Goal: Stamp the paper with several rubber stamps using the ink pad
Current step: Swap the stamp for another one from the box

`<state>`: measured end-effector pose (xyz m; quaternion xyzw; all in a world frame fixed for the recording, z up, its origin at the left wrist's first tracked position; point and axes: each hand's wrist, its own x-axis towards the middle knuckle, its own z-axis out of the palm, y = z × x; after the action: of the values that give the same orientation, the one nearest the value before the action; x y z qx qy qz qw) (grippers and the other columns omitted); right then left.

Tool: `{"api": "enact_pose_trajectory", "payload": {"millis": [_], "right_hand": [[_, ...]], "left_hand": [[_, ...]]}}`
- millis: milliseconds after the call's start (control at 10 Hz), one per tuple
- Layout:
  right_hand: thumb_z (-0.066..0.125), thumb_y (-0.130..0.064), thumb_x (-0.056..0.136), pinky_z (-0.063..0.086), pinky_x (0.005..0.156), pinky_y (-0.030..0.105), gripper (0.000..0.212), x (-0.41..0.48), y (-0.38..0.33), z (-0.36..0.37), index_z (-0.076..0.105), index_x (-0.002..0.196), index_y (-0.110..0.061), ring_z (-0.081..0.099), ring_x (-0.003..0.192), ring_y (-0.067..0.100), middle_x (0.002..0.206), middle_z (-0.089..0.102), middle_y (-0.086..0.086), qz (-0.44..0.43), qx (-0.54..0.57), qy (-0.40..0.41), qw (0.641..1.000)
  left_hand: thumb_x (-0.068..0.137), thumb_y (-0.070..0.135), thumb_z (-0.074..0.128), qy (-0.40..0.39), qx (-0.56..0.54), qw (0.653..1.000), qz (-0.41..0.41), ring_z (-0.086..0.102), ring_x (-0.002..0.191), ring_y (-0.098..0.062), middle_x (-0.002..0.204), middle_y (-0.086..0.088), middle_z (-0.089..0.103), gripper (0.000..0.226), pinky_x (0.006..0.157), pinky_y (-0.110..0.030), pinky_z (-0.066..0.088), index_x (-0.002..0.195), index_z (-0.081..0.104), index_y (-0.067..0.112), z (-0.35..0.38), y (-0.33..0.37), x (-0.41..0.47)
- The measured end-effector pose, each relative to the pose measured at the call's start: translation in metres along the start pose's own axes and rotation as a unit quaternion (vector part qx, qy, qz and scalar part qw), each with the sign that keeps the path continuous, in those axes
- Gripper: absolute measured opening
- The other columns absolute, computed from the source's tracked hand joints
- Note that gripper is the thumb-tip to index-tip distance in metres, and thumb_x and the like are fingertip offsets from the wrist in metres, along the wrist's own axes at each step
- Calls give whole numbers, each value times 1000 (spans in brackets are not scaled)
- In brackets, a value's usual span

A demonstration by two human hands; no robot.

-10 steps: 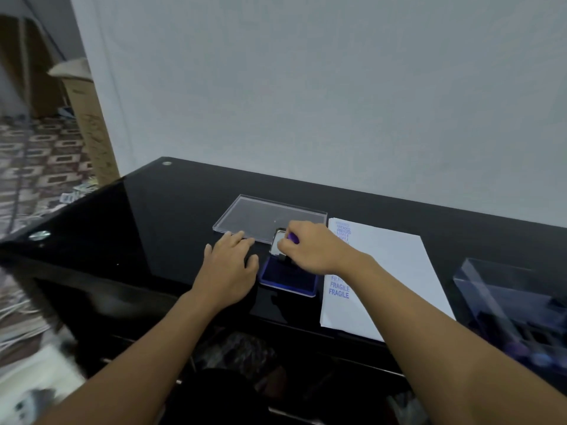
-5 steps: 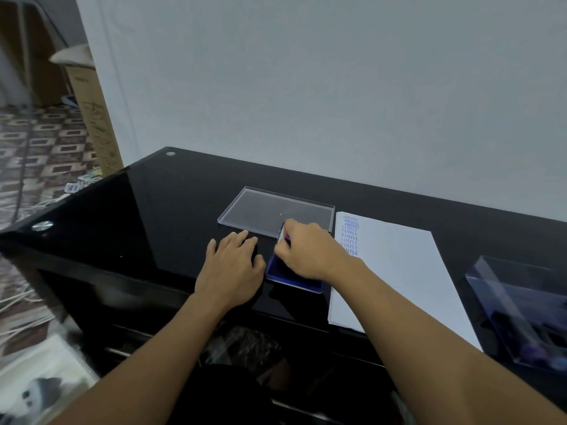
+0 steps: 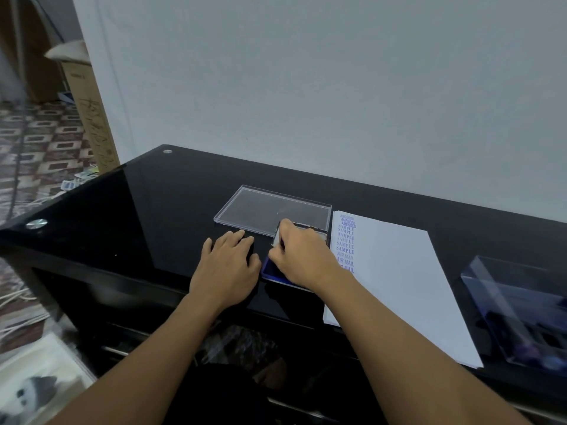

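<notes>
1. I see my right hand (image 3: 302, 256) gripping a stamp on the ink pad (image 3: 277, 273); my left hand (image 3: 228, 265) rests flat and open beside it.
2. The paper (image 3: 399, 277), right of the pad, already carries a column of prints; I judge more remain.
3. Readable: AMENDED, SAMPLE, AIR MAIL.

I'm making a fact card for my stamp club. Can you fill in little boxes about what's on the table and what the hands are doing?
Table: black glossy top
Paper: white sheet, blue stamped words down its left edge
Words readable: AMENDED, SAMPLE, AIR MAIL
Ink pad: blue, left of the paper
Right hand: over the ink pad, fingers closed; stamp hidden
Left hand: flat on the table beside the pad
Clear lid: behind the pad
Clear box: far right
</notes>
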<state>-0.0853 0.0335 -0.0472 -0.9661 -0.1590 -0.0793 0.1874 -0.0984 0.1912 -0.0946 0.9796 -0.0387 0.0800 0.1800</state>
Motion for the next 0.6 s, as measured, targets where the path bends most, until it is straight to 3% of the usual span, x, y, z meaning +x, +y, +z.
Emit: {"api": "enact_pose_trajectory", "payload": {"millis": [600], "right_hand": [[48,-23,94,34,59,35,17,-8,-4,2,34,89,-15,46,69,30,74,51,9,16,-15,14,1000]], "left_hand": [[104,38,33,1,12,1000,7,19,151,-16,162,1,29,51,124,-49,11,152,37,22,1,-1,1]]}}
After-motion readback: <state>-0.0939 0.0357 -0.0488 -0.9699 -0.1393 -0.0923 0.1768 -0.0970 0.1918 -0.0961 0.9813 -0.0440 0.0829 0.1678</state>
